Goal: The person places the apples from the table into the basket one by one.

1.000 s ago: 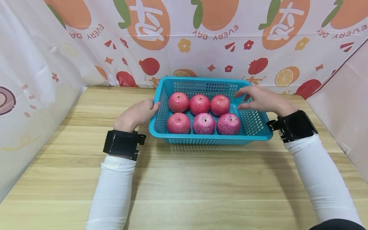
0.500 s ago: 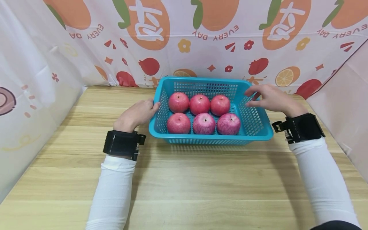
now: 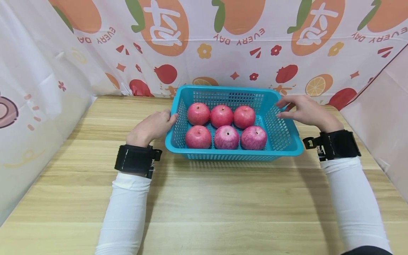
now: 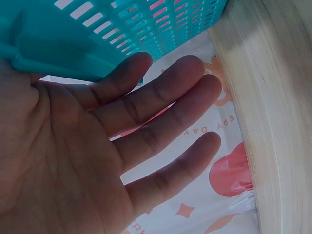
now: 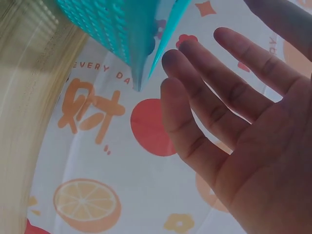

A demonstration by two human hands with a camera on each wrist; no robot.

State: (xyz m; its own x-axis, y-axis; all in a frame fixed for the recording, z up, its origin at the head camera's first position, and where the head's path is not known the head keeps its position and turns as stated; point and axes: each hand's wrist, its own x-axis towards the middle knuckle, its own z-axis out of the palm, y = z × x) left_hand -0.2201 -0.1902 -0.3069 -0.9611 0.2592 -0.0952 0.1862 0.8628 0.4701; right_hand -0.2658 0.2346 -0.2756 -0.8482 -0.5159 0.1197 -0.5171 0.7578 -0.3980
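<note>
A blue plastic basket (image 3: 234, 152) with slotted walls stands on the table, holding several red apples in two rows. Three apples, one of them the back-left apple (image 3: 198, 113), form the rear row; in front, the middle apple (image 3: 226, 137) and right apple (image 3: 253, 137) are paler and streaked. My left hand (image 3: 151, 127) rests at the basket's left end, thumb over the rim. In the left wrist view its fingers (image 4: 165, 117) stretch out loosely below the rim. At the right end, my right hand (image 3: 307, 112) hovers by the rim, thumb and fingers extended and holding nothing.
A wooden table (image 3: 223, 205) lies under the basket. Fruit-printed cloth (image 3: 236, 53) hangs close behind it, and pale cloth sides (image 3: 28, 117) rise at left and right. Both wrists wear black straps (image 3: 135, 158).
My right hand has moved right, from over the inside of the basket to its right rim. The left hand, basket and apples have stayed in place.
</note>
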